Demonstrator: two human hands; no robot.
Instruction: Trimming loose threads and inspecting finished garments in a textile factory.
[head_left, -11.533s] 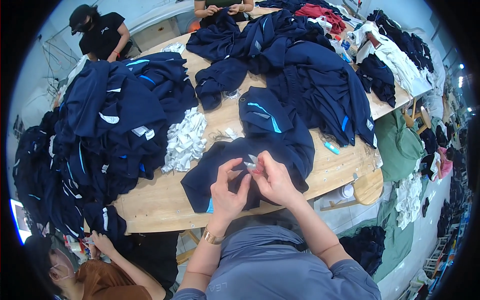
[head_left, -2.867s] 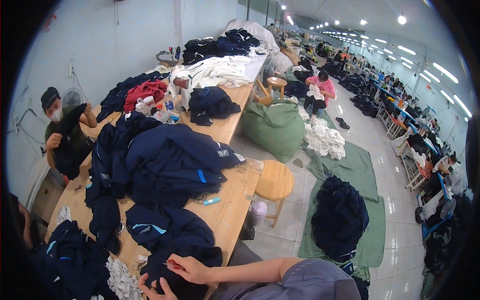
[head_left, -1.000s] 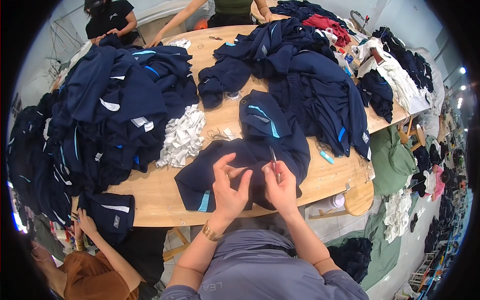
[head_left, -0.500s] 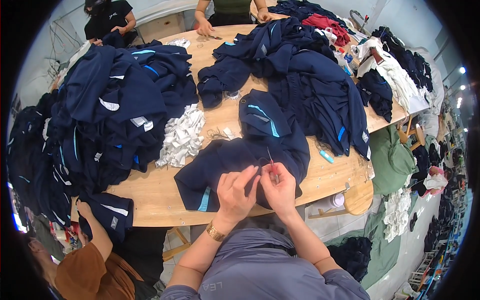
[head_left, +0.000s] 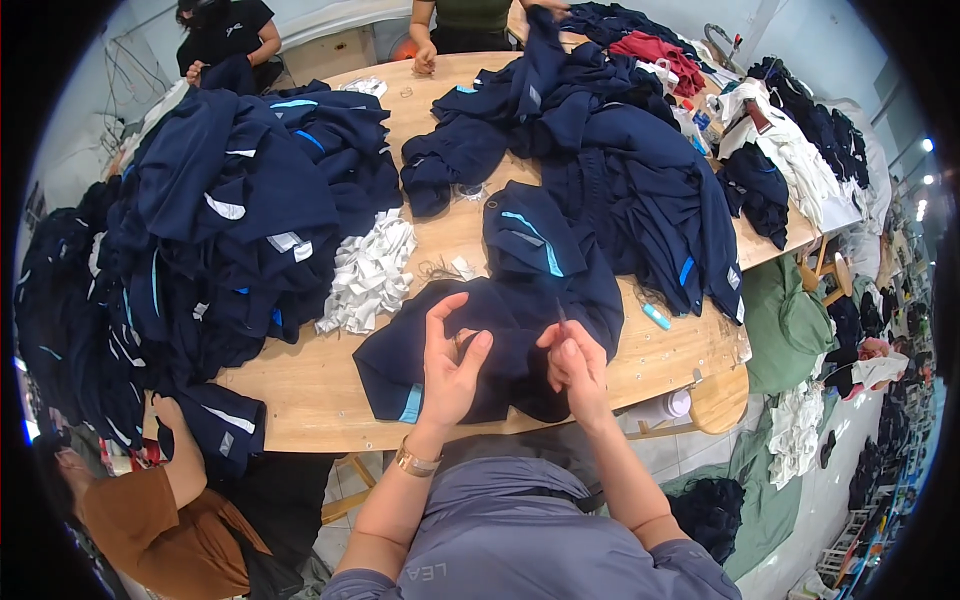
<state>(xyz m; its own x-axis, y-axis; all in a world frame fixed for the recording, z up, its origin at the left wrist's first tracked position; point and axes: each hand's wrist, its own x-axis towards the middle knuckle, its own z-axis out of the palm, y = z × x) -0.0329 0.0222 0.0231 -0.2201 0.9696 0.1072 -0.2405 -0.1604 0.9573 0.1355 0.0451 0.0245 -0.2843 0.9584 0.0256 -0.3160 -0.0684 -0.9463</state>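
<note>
At the left edge of the wooden table (head_left: 300, 390) a high heap of navy garments (head_left: 200, 230) lay piled, and a co-worker in a brown top (head_left: 150, 520) sat below that corner with a hand on its edge. Just right of the heap sat one loose mound of white fabric pieces (head_left: 368, 272).

Near the front edge, one navy garment with light blue trim (head_left: 500, 330) lay spread flat in front of the person. The left hand (head_left: 450, 365) rested on it with fingers spread apart, pressing the cloth rather than gripping. The right hand (head_left: 575, 362) was pinched closed around a small thin tool (head_left: 561, 315), probably a thread snipper, held upright just above the cloth.

This looked like the trimming or checking step on a single garment; the next move would seemingly call for holding the fabric taut and bringing the tool tip exactly to a loose thread.

Further right, a second heap of navy clothes (head_left: 620, 170) covered the middle, and one light blue marker-like stick (head_left: 656, 316) lay near the right edge. Two more co-workers stood at the far edge.
</note>
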